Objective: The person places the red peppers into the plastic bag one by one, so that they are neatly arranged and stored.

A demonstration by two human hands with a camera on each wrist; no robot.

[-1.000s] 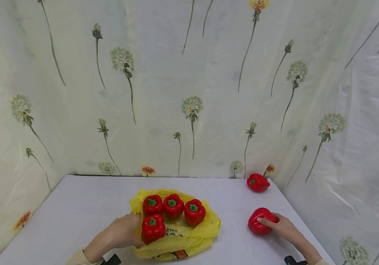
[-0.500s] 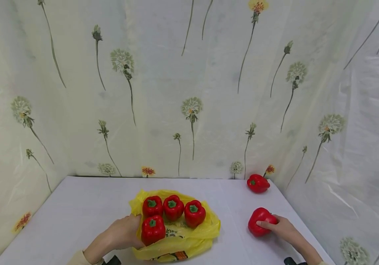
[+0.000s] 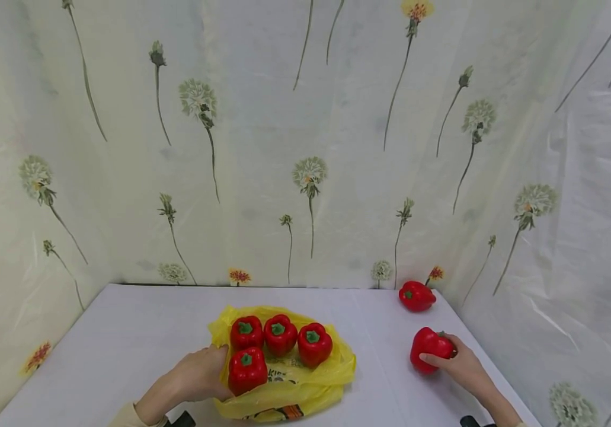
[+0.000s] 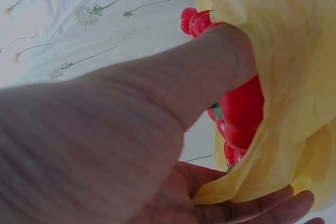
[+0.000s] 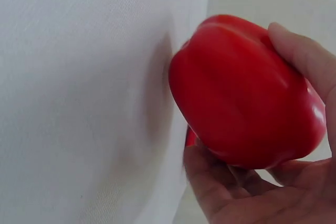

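Note:
A yellow plastic bag lies with its mouth spread, and several red bell peppers with green stems stand in it. My left hand holds the bag's left rim; in the left wrist view the thumb reaches inside by the peppers while the fingers lie outside the yellow film. Right of the bag, my right hand grips another red pepper between thumb and fingers. The right wrist view shows this pepper tilted in the hand, close to the white tabletop.
One more red pepper lies on its side at the table's back right corner. The white table is bordered behind and at the sides by a pale curtain printed with dandelions.
The pepper in my right hand has moved slightly right and away from me and has turned more upright. My left hand and the bag have stayed where they were.

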